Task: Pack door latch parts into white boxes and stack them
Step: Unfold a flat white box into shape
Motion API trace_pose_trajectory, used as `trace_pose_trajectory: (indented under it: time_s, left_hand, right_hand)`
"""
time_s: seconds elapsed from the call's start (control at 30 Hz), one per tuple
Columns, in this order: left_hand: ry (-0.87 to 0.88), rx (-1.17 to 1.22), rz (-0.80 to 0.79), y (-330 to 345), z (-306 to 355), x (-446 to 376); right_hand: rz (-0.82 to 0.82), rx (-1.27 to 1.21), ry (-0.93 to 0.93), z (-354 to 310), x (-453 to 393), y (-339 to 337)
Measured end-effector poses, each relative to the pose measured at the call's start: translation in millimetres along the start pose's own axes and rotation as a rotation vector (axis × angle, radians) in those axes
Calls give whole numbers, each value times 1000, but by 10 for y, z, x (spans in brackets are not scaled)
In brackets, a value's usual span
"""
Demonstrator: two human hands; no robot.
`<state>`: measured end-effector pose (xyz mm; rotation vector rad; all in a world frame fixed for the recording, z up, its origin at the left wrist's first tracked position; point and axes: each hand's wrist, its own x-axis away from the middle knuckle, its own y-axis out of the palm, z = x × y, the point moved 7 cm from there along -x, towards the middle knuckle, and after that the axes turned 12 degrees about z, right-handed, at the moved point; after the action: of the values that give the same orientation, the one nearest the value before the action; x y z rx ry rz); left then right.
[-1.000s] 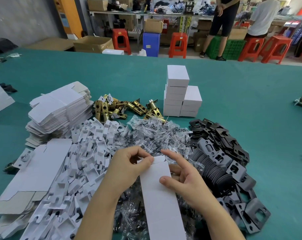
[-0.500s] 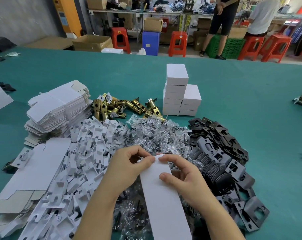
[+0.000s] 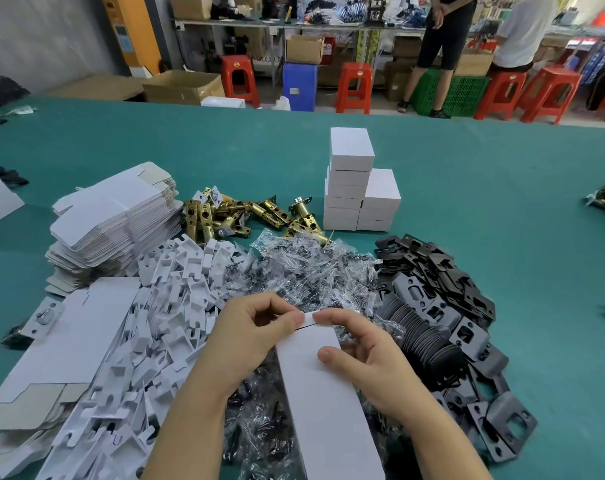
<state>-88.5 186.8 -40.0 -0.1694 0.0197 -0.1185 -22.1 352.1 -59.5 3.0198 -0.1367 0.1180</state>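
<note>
Nearest the viewer, over the heap of clear plastic bags (image 3: 304, 268), a long white box (image 3: 323, 393) is held in both hands, its long axis running from the lower edge of the view up and slightly left toward the far end of the counter (image 3: 501, 209); the far end, with its tuck flap (image 3: 309, 318), points away from the person. Left hand (image 3: 249, 336): grip pinched together, thumb and forefinger at the flap's left corner. Right hand (image 3: 366, 355): forefinger on the flap's right edge, thumb pressed on the top panel, remaining fingers curled beneath the box. A dark slit shows under the flap, so the end appears not yet fully closed. Judged risks: an uneven push could crease the flap or jam it outside the wall; a tilt toward the open end could let the contents, unseen here, slide out into the bags; a loosened hold could drop the box among loose parts. Left of the hands lie white card inserts (image 3: 176, 289) and flat box blanks (image 3: 114, 223); right of them, black plates (image 3: 443, 299). Beyond, brass latch bodies (image 3: 238, 216) lie just beside the stack of finished boxes (image 3: 354, 188), two columns touching, the left one taller; a careless placement there could topple it. Farthest, red stools (image 3: 354, 84) and two standing people
</note>
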Motion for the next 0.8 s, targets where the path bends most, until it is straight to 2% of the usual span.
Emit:
trace_pose_trajectory:
  time_s: [0.3, 0.53, 0.67, 0.8]
  left_hand:
    - [-21, 51, -41, 29, 27, 13]
    - [-42, 111, -133, 56, 31, 32]
    - [-49, 74, -234, 121, 18, 80]
    - [-44, 35, -248, 146, -1, 90]
  right_hand:
    - [-4, -29, 7, 34, -5, 3]
    - [-7, -59, 10, 31, -7, -13]
    - [-42, -7, 33, 48, -3, -16]
    - [-76, 8, 44, 60, 7, 28]
